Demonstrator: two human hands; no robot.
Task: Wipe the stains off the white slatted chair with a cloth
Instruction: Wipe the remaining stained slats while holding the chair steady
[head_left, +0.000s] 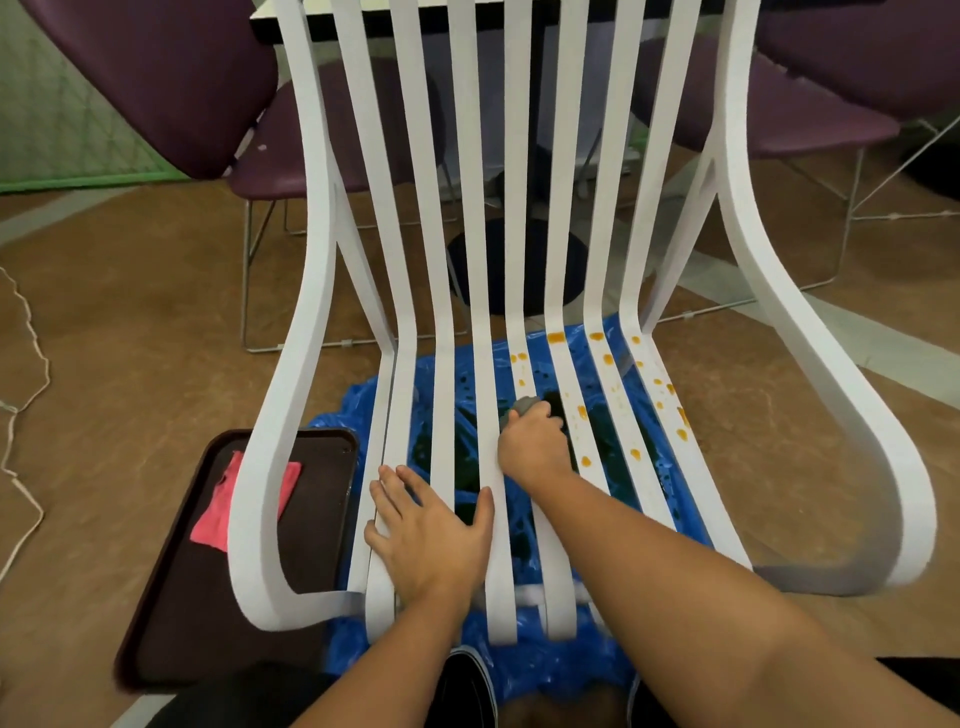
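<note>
**slatfan22:** ok so where's the cloth at? I can barely spot it.

**mopster:** lol it's tiny. The grey cloth (527, 404) is bunched up in the right hand (532, 441), with the fingers curled round it and only a bit poking out past the knuckles. It's pressed onto one of the middle slats, about halfway up the seat of the white slatted chair (522, 208).

**slatfan22:** and the other hand?

**mopster:** The left hand (431, 530) is palm down on the slats near the front edge. The fingers are straight and a little spread, and the thumb sticks out to the side onto the next slat. It isn't gripping anything.

**slatfan22:** how bad is the mess?

**mopster:** There are orange stains (556, 338) in blobs and drips on the slats right of the cloth, from the bend of the seat down toward the front. The slats on the left half look clean.

**slatfan22:** what's under it?

**mopster:** A blue plastic sheet (561, 670) is on the floor under the seat, with dark wet patches showing between the slats. Just left of it there's a dark brown tray (311, 519) with a pink cloth (213, 519) lying in it, partly behind the chair's armrest loop. There are purple chairs (171, 78) behind, and a white cord (31, 364) trails on the floor at the far left.
</note>
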